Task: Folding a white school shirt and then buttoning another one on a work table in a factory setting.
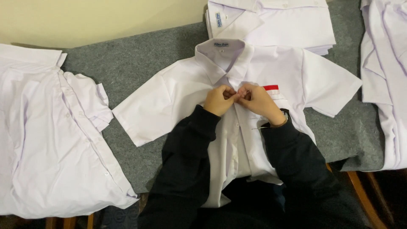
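Observation:
A white short-sleeved shirt (178, 91) lies face up on a grey felt-covered table (127, 59), collar away from me, with a small red and white patch (271, 88) above its chest pocket. My left hand (219, 100) and my right hand (259, 101) meet at the shirt's front placket just below the collar, fingertips pinched together on the cloth there. Both arms wear dark sleeves. A bracelet sits on my right wrist. What lies between the fingertips is too small to make out.
A heap of unfolded white shirts (46, 135) lies at the left. A stack of folded white shirts (275, 23) sits behind the collar, and more white shirts (388, 76) lie at the right edge. Wooden table edge (360, 191) shows at lower right.

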